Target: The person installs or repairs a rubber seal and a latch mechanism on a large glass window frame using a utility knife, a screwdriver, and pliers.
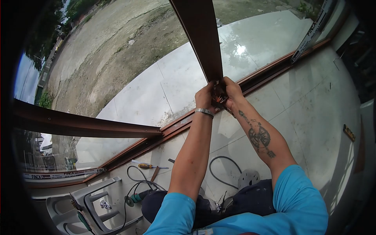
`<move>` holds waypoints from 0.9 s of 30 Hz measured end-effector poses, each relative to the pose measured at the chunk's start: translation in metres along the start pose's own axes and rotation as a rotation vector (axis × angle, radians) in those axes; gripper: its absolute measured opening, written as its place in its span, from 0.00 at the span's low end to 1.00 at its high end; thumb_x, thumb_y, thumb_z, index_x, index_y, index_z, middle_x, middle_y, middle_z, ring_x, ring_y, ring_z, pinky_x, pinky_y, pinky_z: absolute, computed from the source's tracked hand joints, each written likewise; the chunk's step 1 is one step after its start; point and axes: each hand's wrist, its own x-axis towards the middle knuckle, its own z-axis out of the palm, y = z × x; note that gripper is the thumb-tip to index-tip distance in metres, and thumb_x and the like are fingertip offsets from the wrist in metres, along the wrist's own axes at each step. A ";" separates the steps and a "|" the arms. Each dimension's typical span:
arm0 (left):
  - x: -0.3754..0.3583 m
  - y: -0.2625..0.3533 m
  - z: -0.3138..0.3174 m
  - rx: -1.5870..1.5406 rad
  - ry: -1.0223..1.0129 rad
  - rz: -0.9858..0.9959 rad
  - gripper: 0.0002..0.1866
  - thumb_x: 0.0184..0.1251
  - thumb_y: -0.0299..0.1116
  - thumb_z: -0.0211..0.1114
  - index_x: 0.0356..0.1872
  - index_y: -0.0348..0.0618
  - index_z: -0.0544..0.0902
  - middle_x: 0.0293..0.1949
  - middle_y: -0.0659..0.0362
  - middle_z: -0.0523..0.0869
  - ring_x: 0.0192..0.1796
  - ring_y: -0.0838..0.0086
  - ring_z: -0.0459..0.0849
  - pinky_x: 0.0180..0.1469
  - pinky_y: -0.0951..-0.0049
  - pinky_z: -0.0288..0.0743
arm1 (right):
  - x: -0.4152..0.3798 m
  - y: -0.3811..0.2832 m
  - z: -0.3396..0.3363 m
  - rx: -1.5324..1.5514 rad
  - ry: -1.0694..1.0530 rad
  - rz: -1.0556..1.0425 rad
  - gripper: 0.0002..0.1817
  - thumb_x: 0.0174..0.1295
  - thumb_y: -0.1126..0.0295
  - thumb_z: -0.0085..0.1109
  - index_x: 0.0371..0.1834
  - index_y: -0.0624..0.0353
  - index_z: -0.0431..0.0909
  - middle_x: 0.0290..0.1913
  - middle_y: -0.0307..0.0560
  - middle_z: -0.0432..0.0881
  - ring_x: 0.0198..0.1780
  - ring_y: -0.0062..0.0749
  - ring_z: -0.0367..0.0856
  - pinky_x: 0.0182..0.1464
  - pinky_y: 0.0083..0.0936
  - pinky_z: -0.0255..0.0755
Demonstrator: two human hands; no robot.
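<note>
Both hands meet at the lower end of a brown upright frame profile (205, 43), just above the brown floor track (262, 78). My left hand (203, 97), with a metal band at its wrist, is closed around the left side of the profile's end. On the right side, my right hand (233, 92) grips the same end, its fingers wrapped round it. Between the hands the profile's open end looks dark, with small reddish-orange details that are too small to make out.
Another brown profile (90, 123) joins the track at left. A screwdriver (145, 166), cables and a green power tool (136, 198) lie near my legs. A grey plastic chair (88, 203) is at lower left. Taped frame pieces (309, 37) stand at upper right.
</note>
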 end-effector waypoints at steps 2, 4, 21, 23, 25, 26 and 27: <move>0.009 -0.008 -0.002 -0.099 -0.020 -0.048 0.08 0.70 0.34 0.57 0.34 0.41 0.79 0.27 0.59 0.81 0.28 0.75 0.79 0.30 0.72 0.74 | 0.002 0.002 -0.005 -0.007 -0.039 -0.005 0.07 0.61 0.71 0.52 0.31 0.63 0.75 0.28 0.45 0.79 0.24 0.30 0.79 0.26 0.28 0.78; 0.016 -0.012 -0.004 -0.199 -0.036 -0.095 0.08 0.71 0.33 0.56 0.37 0.40 0.79 0.29 0.59 0.82 0.29 0.73 0.80 0.32 0.69 0.77 | 0.004 0.006 -0.010 0.000 -0.032 -0.036 0.07 0.60 0.71 0.52 0.30 0.63 0.75 0.28 0.44 0.79 0.24 0.30 0.79 0.27 0.28 0.79; 0.032 -0.014 -0.003 -0.129 0.021 -0.100 0.09 0.67 0.32 0.56 0.35 0.37 0.79 0.27 0.56 0.83 0.28 0.67 0.83 0.33 0.65 0.79 | -0.009 -0.003 -0.008 -0.078 -0.067 -0.072 0.09 0.62 0.66 0.53 0.33 0.60 0.76 0.31 0.41 0.79 0.30 0.27 0.78 0.34 0.25 0.76; 0.025 -0.011 -0.003 0.001 0.055 -0.051 0.08 0.65 0.32 0.58 0.31 0.37 0.80 0.25 0.57 0.82 0.27 0.69 0.81 0.30 0.67 0.77 | -0.008 -0.006 -0.008 -0.107 -0.067 -0.088 0.08 0.63 0.65 0.54 0.33 0.57 0.78 0.32 0.38 0.79 0.29 0.25 0.74 0.31 0.21 0.71; 0.018 -0.010 -0.002 0.133 0.087 -0.002 0.08 0.62 0.31 0.60 0.28 0.36 0.81 0.24 0.58 0.81 0.26 0.71 0.80 0.28 0.69 0.74 | -0.004 -0.006 -0.006 -0.118 -0.080 -0.079 0.09 0.62 0.65 0.54 0.33 0.59 0.78 0.29 0.40 0.78 0.26 0.26 0.74 0.29 0.22 0.70; 0.014 -0.009 0.000 0.236 0.108 0.051 0.09 0.60 0.31 0.62 0.26 0.35 0.81 0.22 0.59 0.80 0.25 0.74 0.77 0.26 0.71 0.71 | -0.003 -0.006 -0.006 -0.130 -0.096 -0.072 0.09 0.62 0.66 0.54 0.32 0.61 0.78 0.27 0.41 0.78 0.24 0.27 0.74 0.28 0.23 0.70; 0.009 -0.007 0.003 0.339 0.126 0.107 0.09 0.57 0.30 0.63 0.24 0.33 0.82 0.21 0.61 0.79 0.24 0.77 0.75 0.25 0.73 0.68 | -0.003 -0.008 -0.008 -0.129 -0.095 -0.074 0.09 0.62 0.66 0.54 0.32 0.61 0.78 0.27 0.41 0.78 0.24 0.27 0.74 0.28 0.23 0.70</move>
